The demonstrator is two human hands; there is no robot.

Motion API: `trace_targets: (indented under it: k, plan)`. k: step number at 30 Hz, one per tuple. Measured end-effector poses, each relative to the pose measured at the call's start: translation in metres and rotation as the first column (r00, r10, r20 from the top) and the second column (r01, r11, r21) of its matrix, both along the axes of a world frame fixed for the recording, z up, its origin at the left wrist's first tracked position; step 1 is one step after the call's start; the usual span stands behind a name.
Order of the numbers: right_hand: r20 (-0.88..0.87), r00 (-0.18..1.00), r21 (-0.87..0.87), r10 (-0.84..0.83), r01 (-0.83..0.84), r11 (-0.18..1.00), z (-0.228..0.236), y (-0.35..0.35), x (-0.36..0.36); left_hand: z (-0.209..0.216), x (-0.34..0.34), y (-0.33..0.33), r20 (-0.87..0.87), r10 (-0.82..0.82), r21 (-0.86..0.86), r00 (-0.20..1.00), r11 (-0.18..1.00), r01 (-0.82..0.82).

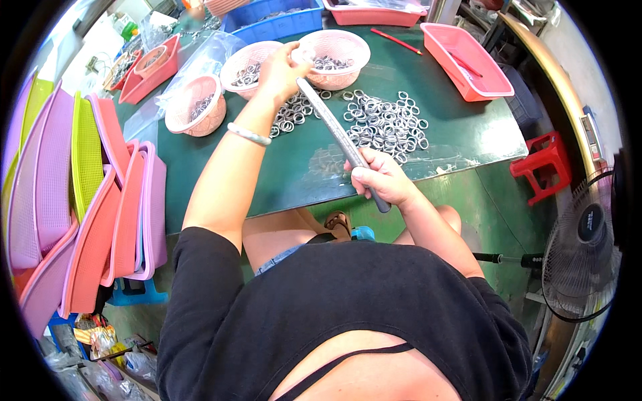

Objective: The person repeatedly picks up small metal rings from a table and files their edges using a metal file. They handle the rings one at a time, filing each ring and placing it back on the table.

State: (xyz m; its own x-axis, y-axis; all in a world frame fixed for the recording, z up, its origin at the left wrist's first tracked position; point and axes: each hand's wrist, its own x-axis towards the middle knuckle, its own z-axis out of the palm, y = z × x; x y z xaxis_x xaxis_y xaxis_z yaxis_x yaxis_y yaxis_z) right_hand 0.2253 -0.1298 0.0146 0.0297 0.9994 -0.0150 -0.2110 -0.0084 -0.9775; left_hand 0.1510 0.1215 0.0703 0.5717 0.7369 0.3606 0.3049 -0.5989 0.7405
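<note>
My right hand (382,176) is closed around the thick lower end of a grey tapered ring mandrel (334,128). The mandrel slants up and to the left over the table, its thin tip close to my left hand (282,72). That hand, with a pale bangle (249,134) on its wrist, is over the adjoining rims of two pink baskets. Its fingers curl toward the thumb around something pale that I cannot make out. Metal rings fill part of the left basket (231,72) and the right basket (358,50). A pile of loose rings (384,123) lies right of the mandrel, with more rings (289,115) under it.
A smaller pink basket of rings (195,120) stands left of my forearm. Farther back are a blue bin (274,25), a red pencil (398,41) and a pink tray (498,87). Stacked colourful baskets (87,174) crowd the left; a fan (580,247) and red stool (543,164) stand right.
</note>
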Motion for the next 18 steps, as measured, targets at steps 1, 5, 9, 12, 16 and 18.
trace_targets:
  k: [1,5,9,12,16,18]
  plan:
    - [-0.013,1.0,0.005,-0.011,0.011,1.0,-0.001,0.0,0.002,-0.001,0.002,-0.008,-0.084,0.033,0.173,0.996,0.985,-0.018]
    - [-0.07,0.997,0.025,-0.024,0.025,0.999,-0.003,0.0,0.006,-0.023,-0.009,-0.028,-0.238,-0.201,0.25,0.95,0.933,0.26]
    - [-0.084,0.996,0.02,-0.005,0.006,1.0,-0.001,0.001,0.005,-0.033,-0.028,-0.044,-0.454,-0.254,0.172,0.854,0.916,0.363]
    - [-0.067,0.998,0.014,-0.003,0.004,1.0,0.001,0.001,0.004,-0.033,-0.029,-0.047,-0.442,-0.264,0.118,0.857,0.93,0.347]
    - [-0.076,0.997,0.018,0.001,0.0,1.0,-0.001,0.001,0.005,-0.049,-0.031,-0.035,-0.147,-0.3,-0.058,0.943,0.954,0.295]
    - [-0.046,0.999,0.009,-0.005,0.005,1.0,0.0,0.001,0.005,-0.049,-0.035,-0.022,0.306,-0.275,-0.348,0.911,0.859,0.376]
